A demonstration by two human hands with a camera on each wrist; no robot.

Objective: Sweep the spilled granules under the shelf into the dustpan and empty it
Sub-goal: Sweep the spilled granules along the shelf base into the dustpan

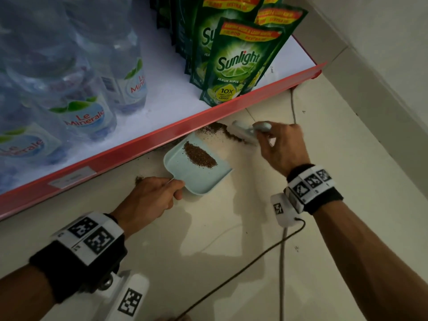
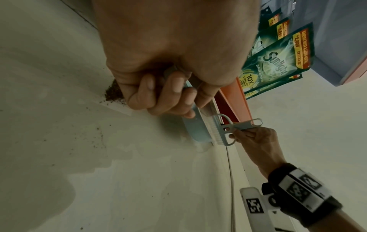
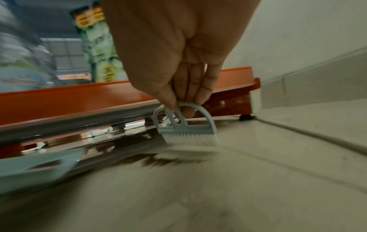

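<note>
On the floor (image 1: 324, 228) tile along the shelf's (image 1: 162, 135) red front edge, toward its right end near the wall corner, the brown granules (image 1: 222, 130) lie in a loose band, part of it tucked under the shelf lip. A second heap of granules already sits inside the dustpan (image 1: 201, 179), and a small stray patch lies on the floor left of the left hand (image 1: 150, 198).

Left hand: fingers curled round the dustpan's short handle, thumb on top; pan flat on the tile, open mouth pointing at the shelf edge and the spill. Right hand (image 1: 282, 149): thumb and fingertips pinching the arched top of the small brush (image 3: 184, 127), bristles down on the tile just right of the granule band.

Handling, as judgement: granules look dry, fine and light, so they will likely scatter and roll with a hard flick; short low strokes toward the pan mouth suit them. Brush is light rigid plastic with soft bristles; the fingertip pinch on the arch gives control but little downward force. Dustpan is thin, light plastic and may skate on the smooth tile, so the handle grip should press the lip down. Once loaded, best carried level by the handle, since the heap sits loose and nothing keeps it from sliding out the open front.

Also there: Sunlight pouches (image 1: 236, 63) and Le Minerale bottles (image 1: 88, 112) on the shelf above; a cable (image 1: 243, 267) trails across the floor.
</note>
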